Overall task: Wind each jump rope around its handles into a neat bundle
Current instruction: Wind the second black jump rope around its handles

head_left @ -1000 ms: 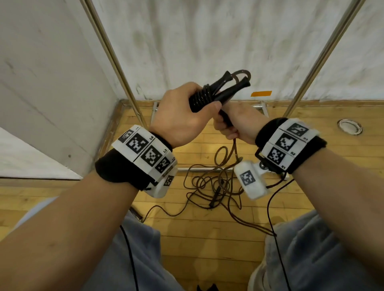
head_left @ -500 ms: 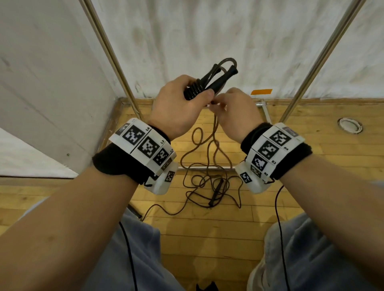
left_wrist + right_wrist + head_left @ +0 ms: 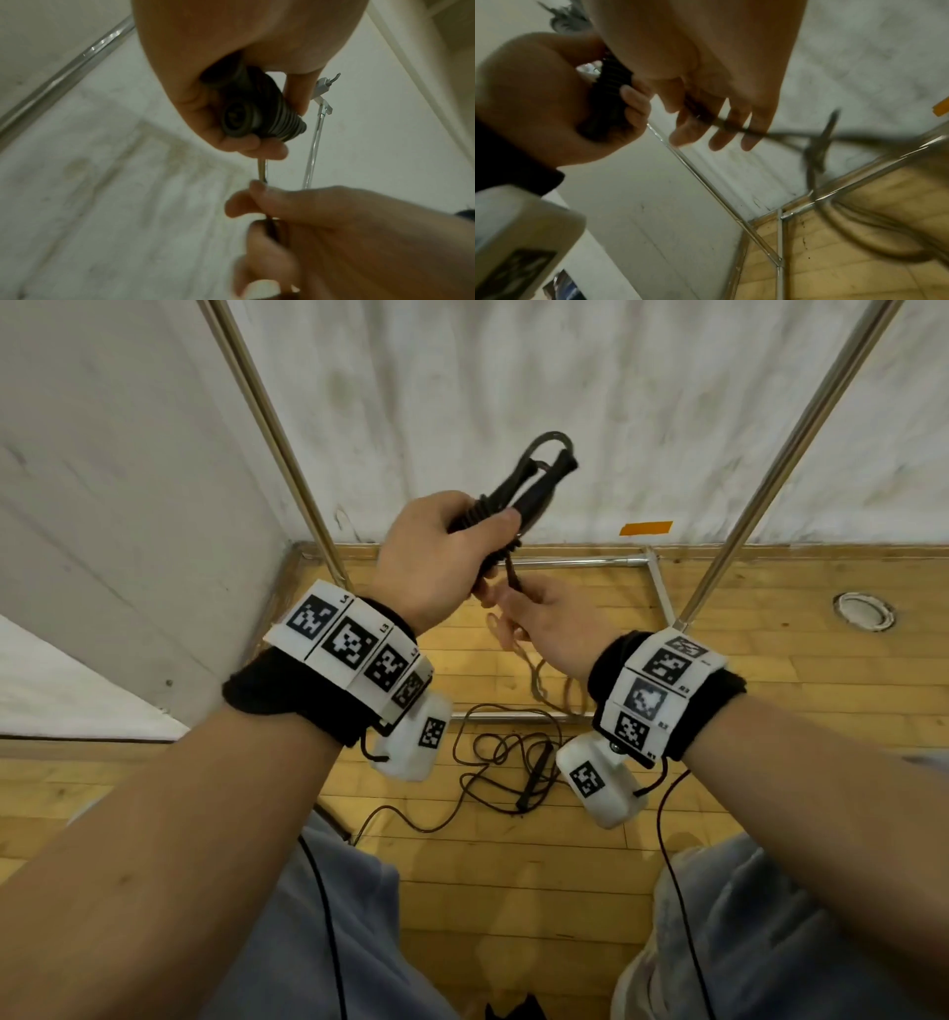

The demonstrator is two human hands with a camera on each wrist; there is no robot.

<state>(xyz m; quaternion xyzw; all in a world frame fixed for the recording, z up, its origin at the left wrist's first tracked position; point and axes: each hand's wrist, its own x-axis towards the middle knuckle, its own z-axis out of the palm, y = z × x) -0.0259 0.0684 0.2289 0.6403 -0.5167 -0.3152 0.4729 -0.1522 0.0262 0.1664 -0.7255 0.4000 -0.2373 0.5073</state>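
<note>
Our left hand (image 3: 436, 552) clasps the ribbed handles (image 3: 518, 495); right hand (image 3: 552, 621) pinches the limp, light cord (image 3: 262, 170), best gripped close.

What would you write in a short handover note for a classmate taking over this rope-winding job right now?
Left hand grips both handles together, with several coils already wound round them.
Right hand pinches the rope just below the handles, feeding the next turn.
The loose rope trails down to a tangle on the floor, where another handle lies.
Done: first turns. Left: wind the remaining rope and secure the end.
</note>
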